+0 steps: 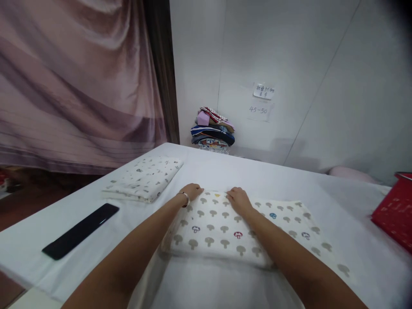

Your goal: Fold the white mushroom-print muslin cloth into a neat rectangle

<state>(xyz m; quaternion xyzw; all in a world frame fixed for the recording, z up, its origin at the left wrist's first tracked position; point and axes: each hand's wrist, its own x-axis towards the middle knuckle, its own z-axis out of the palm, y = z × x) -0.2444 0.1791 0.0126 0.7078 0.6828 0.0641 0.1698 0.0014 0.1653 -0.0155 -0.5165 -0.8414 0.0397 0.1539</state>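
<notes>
A white cloth with a mushroom print [210, 227] lies partly folded on the table in front of me, its thicker part in the middle and a single flatter part reaching out to the right. My left hand [192, 192], with a bracelet at the wrist, has its fingers closed at the far left corner of the folded part. Farther right along the same far edge, my right hand [240, 201] is closed on the cloth, its fingertips bent over the fold. Parts of the fingers of both hands are hidden.
Left of the cloth is another folded printed cloth [146, 178], with a black flat strip [82, 229] nearer me. A stack of folded fabrics [212, 128] stands beyond the white table [238, 169]. At the right edge is a red container [395, 210]. A pinkish curtain [80, 77] hangs left.
</notes>
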